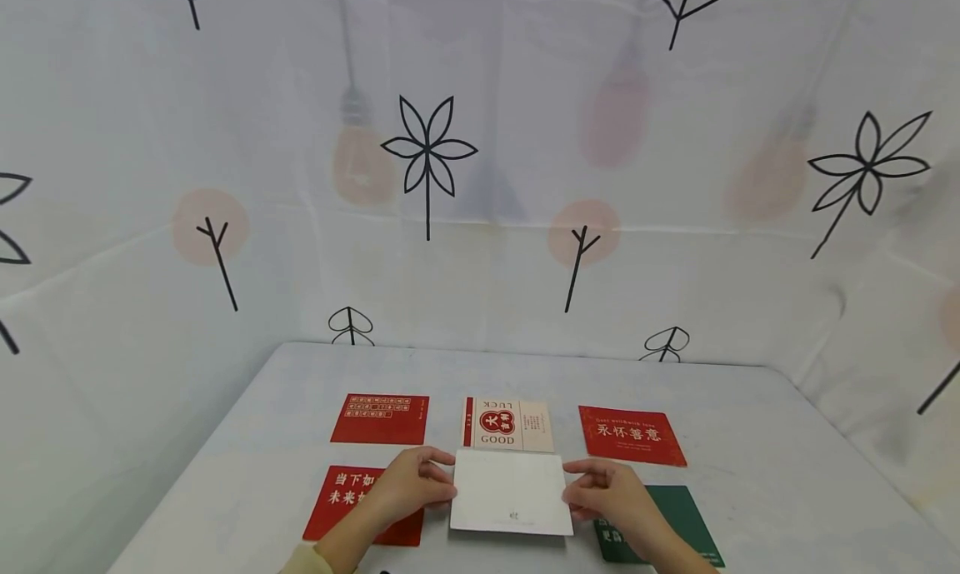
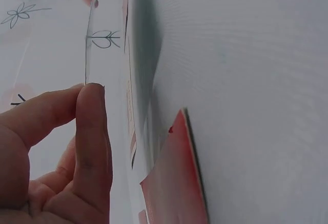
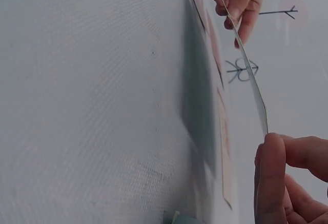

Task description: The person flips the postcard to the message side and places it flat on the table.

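Observation:
Between both hands a white card (image 1: pixel 512 491) is held up over the table, its shadow lying below it in the wrist views. Its visible face is nearly blank, with small dark print near the bottom edge. My left hand (image 1: pixel 408 484) pinches its left edge; the left wrist view shows thumb and finger meeting on the thin card (image 2: pixel 88 49). At the opposite edge my right hand (image 1: pixel 611 495) pinches it likewise, and the right wrist view shows the card (image 3: pixel 251 75) edge-on. The left forearm overlaps a red card (image 1: pixel 337 499), the right one a green card (image 1: pixel 682 516).
Behind the white card lies a cream card (image 1: pixel 536 424) marked GOOD LUCK. A red card (image 1: pixel 375 428) with small boxed characters lies back left, and another red card (image 1: pixel 633 445) back right. The light table (image 1: pixel 765 441) ends at a patterned white cloth (image 1: pixel 487 291).

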{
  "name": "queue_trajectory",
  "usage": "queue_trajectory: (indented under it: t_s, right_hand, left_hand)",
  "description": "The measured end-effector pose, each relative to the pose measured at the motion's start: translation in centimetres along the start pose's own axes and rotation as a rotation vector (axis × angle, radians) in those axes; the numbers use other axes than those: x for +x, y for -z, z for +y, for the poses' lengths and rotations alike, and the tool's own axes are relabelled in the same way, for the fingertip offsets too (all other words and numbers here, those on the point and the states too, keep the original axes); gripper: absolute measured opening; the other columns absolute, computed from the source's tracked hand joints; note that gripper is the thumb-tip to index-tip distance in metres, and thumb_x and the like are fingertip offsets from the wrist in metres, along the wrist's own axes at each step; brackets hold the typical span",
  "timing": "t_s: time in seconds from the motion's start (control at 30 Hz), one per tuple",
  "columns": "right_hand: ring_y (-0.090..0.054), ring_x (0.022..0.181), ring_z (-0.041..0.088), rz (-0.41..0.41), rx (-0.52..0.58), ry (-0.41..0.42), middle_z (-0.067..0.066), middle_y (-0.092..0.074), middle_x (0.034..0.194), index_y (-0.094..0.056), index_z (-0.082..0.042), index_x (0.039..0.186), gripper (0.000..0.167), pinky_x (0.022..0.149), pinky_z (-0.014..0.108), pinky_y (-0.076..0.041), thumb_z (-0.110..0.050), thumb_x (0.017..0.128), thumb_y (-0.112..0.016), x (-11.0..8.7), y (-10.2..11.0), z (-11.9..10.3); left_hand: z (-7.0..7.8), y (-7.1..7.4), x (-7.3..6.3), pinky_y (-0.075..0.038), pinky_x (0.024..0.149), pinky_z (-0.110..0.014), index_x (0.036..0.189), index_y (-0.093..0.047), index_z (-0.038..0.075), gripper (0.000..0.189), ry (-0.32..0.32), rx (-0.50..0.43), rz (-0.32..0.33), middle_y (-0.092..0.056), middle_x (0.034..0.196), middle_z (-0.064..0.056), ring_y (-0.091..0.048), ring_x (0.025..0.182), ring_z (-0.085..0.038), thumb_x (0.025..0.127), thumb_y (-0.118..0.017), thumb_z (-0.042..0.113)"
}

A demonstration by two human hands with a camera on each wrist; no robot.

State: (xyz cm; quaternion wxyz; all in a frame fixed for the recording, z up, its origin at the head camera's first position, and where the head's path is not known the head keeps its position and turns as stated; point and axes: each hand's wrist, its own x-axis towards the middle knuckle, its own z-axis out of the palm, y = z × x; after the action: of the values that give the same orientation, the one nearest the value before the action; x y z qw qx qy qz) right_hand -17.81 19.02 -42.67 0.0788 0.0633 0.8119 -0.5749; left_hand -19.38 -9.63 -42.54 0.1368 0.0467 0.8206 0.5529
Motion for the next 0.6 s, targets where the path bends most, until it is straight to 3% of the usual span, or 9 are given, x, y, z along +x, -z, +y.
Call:
queue_trajectory:
  t_s: [0.6]
  right_hand:
    - [-0.063,0.066,0.020,-0.040,-0.060,-0.059,0.009,-0.061,0.076,-0.060,0.007,0.113,0.044,0.065,0.031,-0.056,-0.013,0.077,-0.076,-0.13,-0.62,0.81]
  left_hand:
    - [-0.22,-0.44,0.14,-0.055,0.061,-0.030,0.099,-0.061,0.003,0.030,0.070,0.102,-0.009,-0.058,0.076,-0.006,-0.060,0.063,-0.017,0.074,-0.077,0.009]
